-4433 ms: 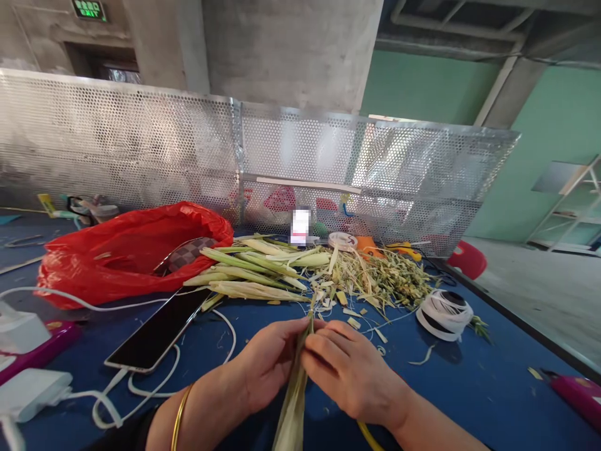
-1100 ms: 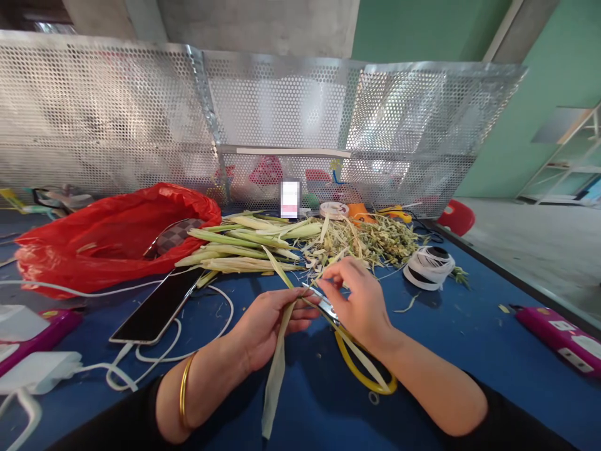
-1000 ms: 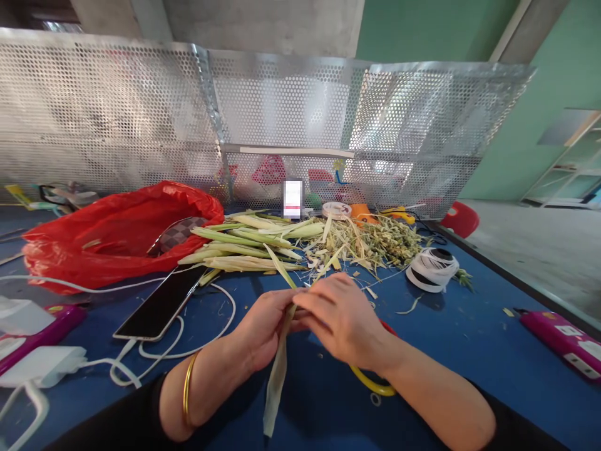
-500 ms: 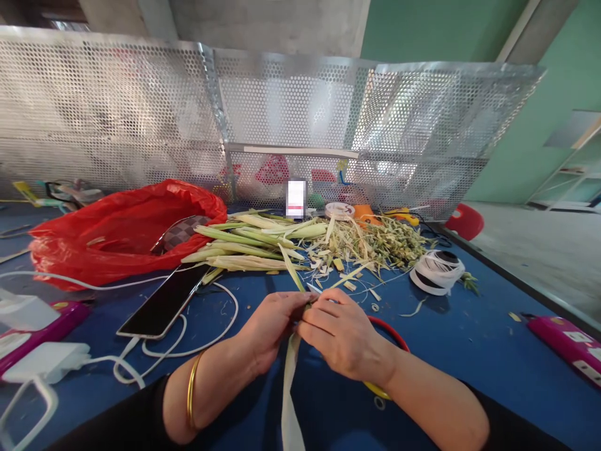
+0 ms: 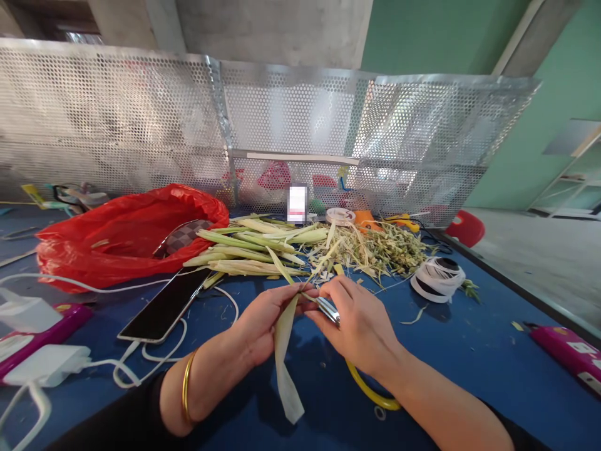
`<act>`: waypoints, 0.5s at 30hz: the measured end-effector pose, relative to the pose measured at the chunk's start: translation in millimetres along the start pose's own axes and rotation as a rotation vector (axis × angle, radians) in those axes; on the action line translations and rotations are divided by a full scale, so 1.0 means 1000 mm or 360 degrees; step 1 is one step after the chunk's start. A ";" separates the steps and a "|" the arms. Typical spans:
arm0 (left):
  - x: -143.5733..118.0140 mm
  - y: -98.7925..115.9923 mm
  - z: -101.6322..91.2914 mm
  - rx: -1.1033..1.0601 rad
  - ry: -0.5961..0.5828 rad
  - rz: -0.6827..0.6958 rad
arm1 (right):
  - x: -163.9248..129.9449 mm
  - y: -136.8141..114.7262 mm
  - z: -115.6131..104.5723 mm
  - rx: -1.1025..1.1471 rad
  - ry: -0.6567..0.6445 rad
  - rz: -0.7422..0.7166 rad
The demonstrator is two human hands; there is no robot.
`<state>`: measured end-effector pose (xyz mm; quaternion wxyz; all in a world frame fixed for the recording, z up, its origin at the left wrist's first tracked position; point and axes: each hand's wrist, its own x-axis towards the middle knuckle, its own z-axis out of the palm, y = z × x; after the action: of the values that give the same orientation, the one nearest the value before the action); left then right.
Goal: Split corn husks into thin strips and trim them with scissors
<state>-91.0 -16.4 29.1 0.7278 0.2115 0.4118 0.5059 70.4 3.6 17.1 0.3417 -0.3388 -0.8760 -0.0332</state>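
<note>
Stalk pile (image 5: 248, 247) sits mid-frame, plastic bag (image 5: 126, 235) to its left, phone (image 5: 164, 305) just below that, tape roll (image 5: 437, 280) off right, mesh screen (image 5: 141, 119) behind everything.

– What's behind the blue-topped work table (image 5: 469, 351)?
– A perforated shiny metal screen (image 5: 141, 125), then a bare grey concrete wall (image 5: 272, 31)
– And right?
– A mint-green painted wall (image 5: 422, 37) above pale grey concrete floor (image 5: 535, 250)

1. Bright, even daylight; soft shadows under the hands on the blue table (image 5: 469, 363);
2. Glare on the perforated metal screen (image 5: 141, 119);
3. Wide-angle bending at edges; centre sharp.
</note>
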 end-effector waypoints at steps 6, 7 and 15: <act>0.001 0.000 -0.003 0.0139 0.0140 0.0157 | -0.002 0.004 0.001 -0.0066 -0.0338 0.0162; 0.000 0.001 -0.003 0.0167 0.0157 0.0140 | -0.002 0.003 -0.001 -0.0082 -0.0352 0.0147; -0.001 0.002 -0.005 0.0319 0.0104 0.0211 | -0.001 0.004 -0.007 -0.0215 -0.0543 0.0096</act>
<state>-96.4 -17.6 27.7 0.6542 0.2934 0.4689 0.5158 77.8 4.4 20.9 0.1654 -0.3879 -0.9064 -0.0236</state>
